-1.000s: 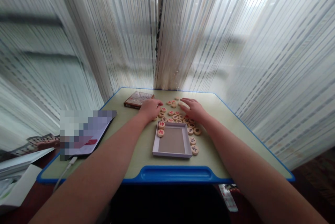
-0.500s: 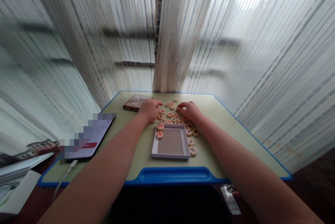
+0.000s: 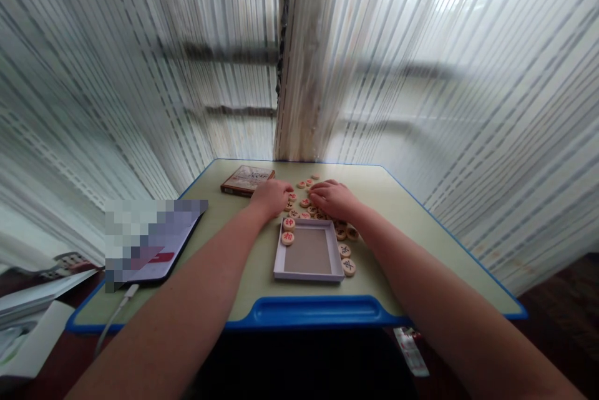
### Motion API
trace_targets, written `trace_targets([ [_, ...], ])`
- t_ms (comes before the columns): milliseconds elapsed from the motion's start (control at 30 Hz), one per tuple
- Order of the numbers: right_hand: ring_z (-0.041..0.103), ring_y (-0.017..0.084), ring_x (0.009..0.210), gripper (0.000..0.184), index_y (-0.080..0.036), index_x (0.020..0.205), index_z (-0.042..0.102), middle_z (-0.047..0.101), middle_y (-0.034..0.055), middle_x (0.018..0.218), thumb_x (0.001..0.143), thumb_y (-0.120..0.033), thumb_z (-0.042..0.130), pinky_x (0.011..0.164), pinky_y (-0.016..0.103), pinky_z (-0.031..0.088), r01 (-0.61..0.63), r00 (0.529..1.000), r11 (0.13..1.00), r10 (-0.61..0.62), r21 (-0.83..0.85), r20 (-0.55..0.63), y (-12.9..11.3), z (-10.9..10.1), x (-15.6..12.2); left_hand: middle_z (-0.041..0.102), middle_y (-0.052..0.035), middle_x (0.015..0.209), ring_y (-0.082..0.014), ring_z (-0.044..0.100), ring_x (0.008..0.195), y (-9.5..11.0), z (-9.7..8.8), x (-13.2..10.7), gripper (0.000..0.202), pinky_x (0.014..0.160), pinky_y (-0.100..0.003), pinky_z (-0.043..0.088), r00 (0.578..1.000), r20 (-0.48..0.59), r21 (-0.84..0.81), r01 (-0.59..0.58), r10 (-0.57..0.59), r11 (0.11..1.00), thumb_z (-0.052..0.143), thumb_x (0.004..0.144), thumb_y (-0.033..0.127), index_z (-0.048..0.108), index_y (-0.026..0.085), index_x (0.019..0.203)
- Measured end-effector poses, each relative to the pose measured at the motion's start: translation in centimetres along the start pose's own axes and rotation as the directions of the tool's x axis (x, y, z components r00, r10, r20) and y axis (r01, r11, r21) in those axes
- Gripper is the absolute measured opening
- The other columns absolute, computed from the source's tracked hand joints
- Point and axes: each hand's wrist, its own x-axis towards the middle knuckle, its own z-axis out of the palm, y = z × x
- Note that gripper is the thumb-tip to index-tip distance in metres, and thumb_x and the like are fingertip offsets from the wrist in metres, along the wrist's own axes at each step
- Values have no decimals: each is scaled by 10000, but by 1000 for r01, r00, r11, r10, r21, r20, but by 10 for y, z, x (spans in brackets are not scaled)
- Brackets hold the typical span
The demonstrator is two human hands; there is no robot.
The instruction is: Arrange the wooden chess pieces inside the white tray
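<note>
Chess pieces [image 3: 306,203] between left hand [image 3: 272,197], right hand [image 3: 336,198]; several beside right

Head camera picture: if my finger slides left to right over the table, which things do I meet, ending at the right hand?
Tablet-like screen → flat brown box → left hand → round red-marked piece → right hand.

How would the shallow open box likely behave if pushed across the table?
The shallow open box is probably light and fairly stiff, as it looks thin-walled and straight-edged. Lying low and flat on the table, it seems unlikely to tip. The two red-marked pieces might slide, having space beside them.
</note>
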Motion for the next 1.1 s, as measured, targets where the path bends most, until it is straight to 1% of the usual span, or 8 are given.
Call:
trace_targets([
  [100, 491, 230, 1087, 403, -250, 1221, 570, 613, 58, 1184, 863, -390, 450, 930, 367, 380, -55, 998, 998, 54, -26, -43, -1, -1, -1, 707, -41, 974, -185, 621, 943, 1, -1, -1, 335, 904, -286, 456, 998, 64, -29, 0, 2, 1000, 433, 761, 191, 713, 206, 944],
  [200, 492, 231, 1079, 393, -279, 1154, 624, 609, 57, 1182, 860, -464, 441, 939, 358, 364, -34, 999, 999, 33, -35, -12, 2, 2, -2, 706, -48, 989, -187, 624, 954, 1, -1, -2, 353, 906, -285, 456, 996, 87, -54, -3, 8, 999, 430, 760, 167, 710, 195, 972],
  [367, 536, 205, 982, 348, -255, 999, 704, 675, 53, 1034, 891, -382, 399, 920, 330, 356, 8, 1000, 998, -7, -58, 16, 7, 4, -1, 703, -61, 995, -178, 631, 934, -5, 0, -1, 356, 892, -271, 464, 997, 73, -124, 48, -39, 991, 463, 748, 140, 695, 171, 1017],
  [533, 538, 200, 967, 304, -246, 1062, 678, 680, 50, 1031, 865, -249, 446, 900, 318, 365, -54, 998, 998, 52, -39, -40, 7, 7, 0, 703, -50, 1006, -167, 630, 940, -7, 0, -2, 353, 896, -270, 466, 998, 35, -166, 60, -55, 984, 445, 763, 125, 693, 165, 1011],
  [667, 555, 191, 939, 351, -227, 1182, 597, 667, 71, 971, 898, -284, 399, 856, 292, 396, -160, 980, 985, 167, 67, -111, 3, 9, 1, 705, -43, 995, -165, 632, 929, -4, -2, -4, 351, 905, -271, 464, 996, -19, -175, 77, -82, 982, 439, 760, 118, 699, 169, 991],
  [733, 570, 182, 905, 345, -208, 1161, 602, 646, 86, 951, 902, -295, 390, 835, 275, 406, -203, 972, 975, 212, 93, -101, 1, 8, 2, 708, -42, 981, -166, 633, 922, -3, -3, -5, 349, 898, -272, 469, 996, -42, -177, 73, -81, 981, 435, 755, 112, 705, 168, 970],
  [967, 545, 192, 933, 314, -204, 1022, 672, 650, 78, 867, 899, -321, 409, 828, 260, 410, -206, 975, 976, 210, 64, -74, -1, 5, 3, 714, -31, 936, -157, 636, 885, -2, -2, -7, 343, 878, -261, 475, 996, -60, -182, 56, -68, 982, 439, 738, 108, 712, 177, 934],
  [1100, 547, 206, 923, 320, -180, 982, 684, 687, 77, 952, 901, -268, 388, 854, 291, 402, -202, 974, 979, 205, 38, -93, 4, 4, 3, 715, -35, 926, -162, 636, 885, -4, 0, -6, 341, 871, -263, 477, 996, -59, -171, 53, -64, 984, 436, 734, 111, 712, 173, 926],
])
